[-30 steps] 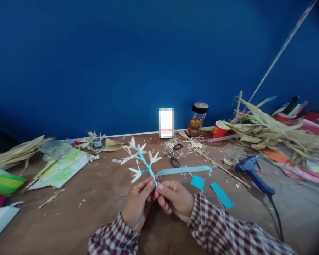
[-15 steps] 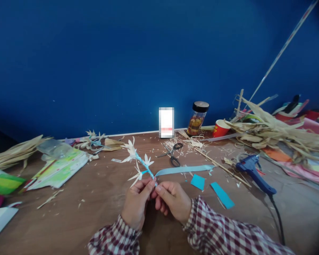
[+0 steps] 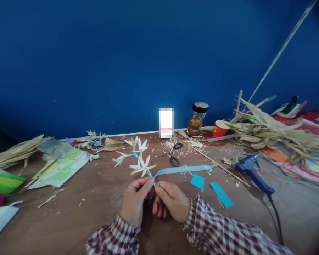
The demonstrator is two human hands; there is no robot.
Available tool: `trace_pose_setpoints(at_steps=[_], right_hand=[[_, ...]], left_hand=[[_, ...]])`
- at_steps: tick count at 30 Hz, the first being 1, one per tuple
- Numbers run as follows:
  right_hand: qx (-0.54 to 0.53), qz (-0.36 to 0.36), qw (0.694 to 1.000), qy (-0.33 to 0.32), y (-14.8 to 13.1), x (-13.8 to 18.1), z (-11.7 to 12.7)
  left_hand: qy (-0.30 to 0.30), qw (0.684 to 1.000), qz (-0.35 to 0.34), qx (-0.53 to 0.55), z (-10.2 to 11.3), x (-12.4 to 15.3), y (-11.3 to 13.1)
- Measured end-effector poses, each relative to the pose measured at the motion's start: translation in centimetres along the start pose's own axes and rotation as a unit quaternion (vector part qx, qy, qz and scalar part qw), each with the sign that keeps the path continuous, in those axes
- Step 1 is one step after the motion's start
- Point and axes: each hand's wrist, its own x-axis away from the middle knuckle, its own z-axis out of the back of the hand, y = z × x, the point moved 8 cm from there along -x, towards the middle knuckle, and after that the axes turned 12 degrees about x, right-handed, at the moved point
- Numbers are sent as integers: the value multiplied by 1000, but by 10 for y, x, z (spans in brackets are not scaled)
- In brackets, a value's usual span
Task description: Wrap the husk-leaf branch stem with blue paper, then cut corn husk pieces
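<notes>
Flower sprig (image 3: 138, 159): held above the tabletop (image 3: 95, 198), stem base pinched between my left hand (image 3: 134, 203) and right hand (image 3: 171, 200), both clenched on it. Ribbon (image 3: 183, 170) trails right. Judged light, petals brittle; grip the wrapped stem only. Scissors (image 3: 172, 156) beyond.

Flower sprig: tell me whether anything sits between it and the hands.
Nothing does. The left hand and right hand both pinch the flower sprig at its stem base, where the blue ribbon trails off to the right.
</notes>
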Motion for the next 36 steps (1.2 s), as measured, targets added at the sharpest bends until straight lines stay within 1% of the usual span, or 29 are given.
trace_pose_setpoints(at_steps=[5,8,12,15,19,22,25,29,31,36], right_hand=[[48,9,999,23,-2,2,2],[52,12,998,30,-3,2,4],[-9,10,1000,26,-1,2,5],[-64,9,998,5,0,2,1],[-110,-18,994,-20,6,1,-4],[-125,-43,991,-13,10,0,-4],[-122,-41,992,1,11,-1,-3],[-100,-15,995,27,10,-1,-1],[-90,-7,995,29,9,-1,-2],[-136,-49,990,6,10,-1,-5]], left_hand=[[-23,999,-11,-22,-2,-1,1],[-47,999,-6,-26,-6,-1,0],[-78,996,39,23,-13,1,-4],[-95,992,62,63,-18,2,-3],[-73,994,54,56,-14,0,0],[-53,998,33,28,-10,-2,1],[-40,999,14,6,-8,-1,2],[-47,998,27,25,-10,1,-3],[-51,997,34,40,-10,1,-5],[-68,996,36,49,-11,0,-7]])
